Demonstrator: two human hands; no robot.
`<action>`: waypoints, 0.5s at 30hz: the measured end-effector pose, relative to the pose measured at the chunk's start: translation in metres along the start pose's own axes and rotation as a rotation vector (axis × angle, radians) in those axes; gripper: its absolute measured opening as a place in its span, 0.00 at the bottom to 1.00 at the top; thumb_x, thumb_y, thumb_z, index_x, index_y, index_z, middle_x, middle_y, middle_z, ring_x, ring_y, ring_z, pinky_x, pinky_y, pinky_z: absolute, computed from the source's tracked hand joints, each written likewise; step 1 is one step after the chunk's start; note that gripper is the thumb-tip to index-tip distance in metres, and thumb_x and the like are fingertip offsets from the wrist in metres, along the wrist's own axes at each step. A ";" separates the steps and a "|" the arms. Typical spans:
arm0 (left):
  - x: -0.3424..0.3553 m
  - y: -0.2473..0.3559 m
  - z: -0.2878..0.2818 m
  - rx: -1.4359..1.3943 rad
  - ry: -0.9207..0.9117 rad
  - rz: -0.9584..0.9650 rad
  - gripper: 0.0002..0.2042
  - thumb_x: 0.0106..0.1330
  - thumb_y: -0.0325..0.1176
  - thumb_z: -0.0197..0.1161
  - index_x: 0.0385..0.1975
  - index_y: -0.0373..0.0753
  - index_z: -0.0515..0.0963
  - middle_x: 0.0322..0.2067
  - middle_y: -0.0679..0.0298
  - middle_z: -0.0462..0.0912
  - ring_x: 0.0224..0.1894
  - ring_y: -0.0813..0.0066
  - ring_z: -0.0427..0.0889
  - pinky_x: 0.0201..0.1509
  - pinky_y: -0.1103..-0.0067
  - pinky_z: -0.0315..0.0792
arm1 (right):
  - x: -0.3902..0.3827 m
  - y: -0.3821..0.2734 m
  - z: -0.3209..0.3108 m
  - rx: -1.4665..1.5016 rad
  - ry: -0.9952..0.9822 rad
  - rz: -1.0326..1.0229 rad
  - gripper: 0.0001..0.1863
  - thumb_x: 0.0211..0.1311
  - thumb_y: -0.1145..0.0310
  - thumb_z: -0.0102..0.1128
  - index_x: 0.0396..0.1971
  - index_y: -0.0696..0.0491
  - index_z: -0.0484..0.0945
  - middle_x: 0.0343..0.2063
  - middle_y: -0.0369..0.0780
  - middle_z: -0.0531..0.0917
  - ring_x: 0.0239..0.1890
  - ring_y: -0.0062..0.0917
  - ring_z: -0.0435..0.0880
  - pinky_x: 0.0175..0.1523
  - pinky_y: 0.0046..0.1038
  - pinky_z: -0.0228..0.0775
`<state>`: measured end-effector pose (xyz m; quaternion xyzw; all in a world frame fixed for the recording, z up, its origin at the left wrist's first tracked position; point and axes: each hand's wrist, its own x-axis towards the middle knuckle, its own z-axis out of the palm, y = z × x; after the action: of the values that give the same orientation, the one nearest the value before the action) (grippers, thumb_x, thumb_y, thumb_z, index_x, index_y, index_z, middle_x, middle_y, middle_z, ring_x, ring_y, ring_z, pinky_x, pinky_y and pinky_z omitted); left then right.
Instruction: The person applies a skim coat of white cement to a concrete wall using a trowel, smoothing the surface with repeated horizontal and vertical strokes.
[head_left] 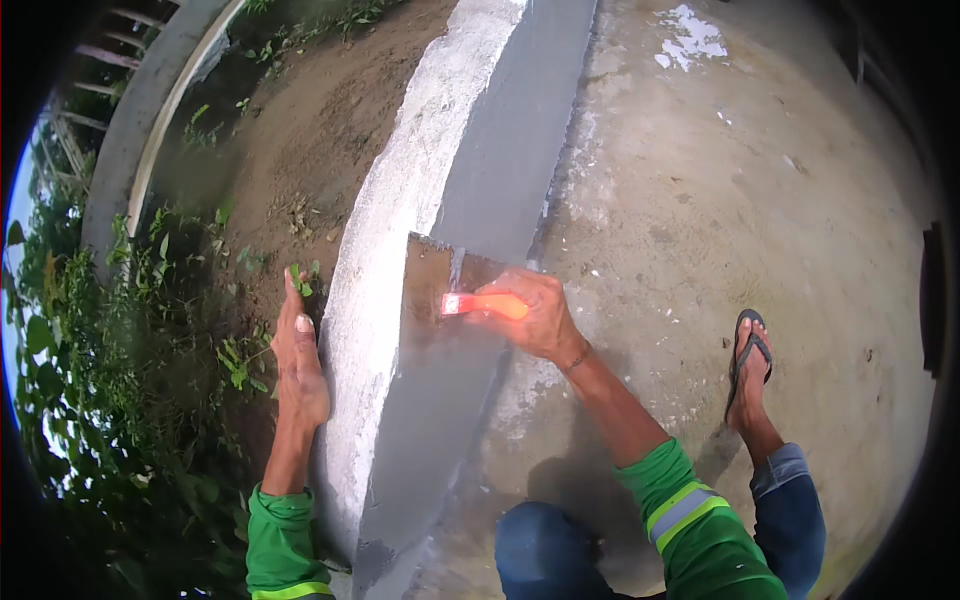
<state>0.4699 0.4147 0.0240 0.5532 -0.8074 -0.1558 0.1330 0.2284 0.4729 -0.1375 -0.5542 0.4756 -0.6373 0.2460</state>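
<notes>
My right hand (pixel 545 312) is wrapped around the orange handle of a plastering trowel (pixel 425 275). Its flat, shiny blade lies against the smooth grey face (pixel 505 150) of a low wall, reaching up to the edge of the rough white top (pixel 405 190). Fresh-looking grey coating also covers the face below the blade. On the wall's far left side, my left hand (pixel 300 365) holds nothing; its fingers are stretched out, and its palm side rests at or close to the white edge. Whether it bears weight there, I cannot tell.
Bare soil (pixel 310 130) and leafy plants (pixel 90 400) lie left of the wall, with a curved concrete edge (pixel 115 190) beyond. A stained concrete floor (pixel 700 240) spreads to the right, with a white splatter (pixel 690 38). My sandalled foot (pixel 750 370) stands on it.
</notes>
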 end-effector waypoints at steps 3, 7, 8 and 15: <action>-0.002 -0.016 0.004 -0.022 0.022 0.077 0.31 0.75 0.52 0.25 0.71 0.37 0.49 0.69 0.53 0.55 0.70 0.58 0.55 0.71 0.67 0.44 | -0.082 -0.038 0.045 -0.031 -0.098 -0.036 0.16 0.44 0.63 0.76 0.30 0.53 0.82 0.26 0.38 0.82 0.28 0.31 0.81 0.33 0.29 0.73; 0.006 -0.023 0.001 0.052 0.064 0.158 0.31 0.75 0.51 0.29 0.71 0.37 0.46 0.64 0.52 0.62 0.66 0.59 0.59 0.66 0.63 0.47 | -0.140 -0.111 0.039 -0.025 -0.094 0.153 0.15 0.48 0.60 0.74 0.31 0.54 0.82 0.26 0.36 0.82 0.29 0.27 0.82 0.34 0.27 0.73; 0.008 -0.029 0.005 0.022 0.060 0.193 0.30 0.75 0.50 0.31 0.71 0.37 0.47 0.64 0.53 0.63 0.66 0.59 0.60 0.66 0.63 0.47 | -0.146 -0.122 0.025 -0.055 -0.067 0.283 0.15 0.50 0.60 0.73 0.31 0.55 0.82 0.25 0.35 0.82 0.29 0.24 0.82 0.34 0.26 0.73; -0.003 -0.035 0.015 0.097 0.130 0.179 0.30 0.74 0.49 0.34 0.70 0.37 0.50 0.65 0.52 0.62 0.66 0.57 0.59 0.67 0.58 0.45 | -0.115 -0.170 -0.164 0.560 0.661 0.250 0.09 0.64 0.67 0.61 0.34 0.57 0.75 0.22 0.34 0.77 0.24 0.16 0.73 0.31 0.23 0.68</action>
<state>0.4947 0.4077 -0.0039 0.4938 -0.8498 -0.0679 0.1715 0.1405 0.6967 -0.0315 -0.1710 0.4011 -0.8496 0.2966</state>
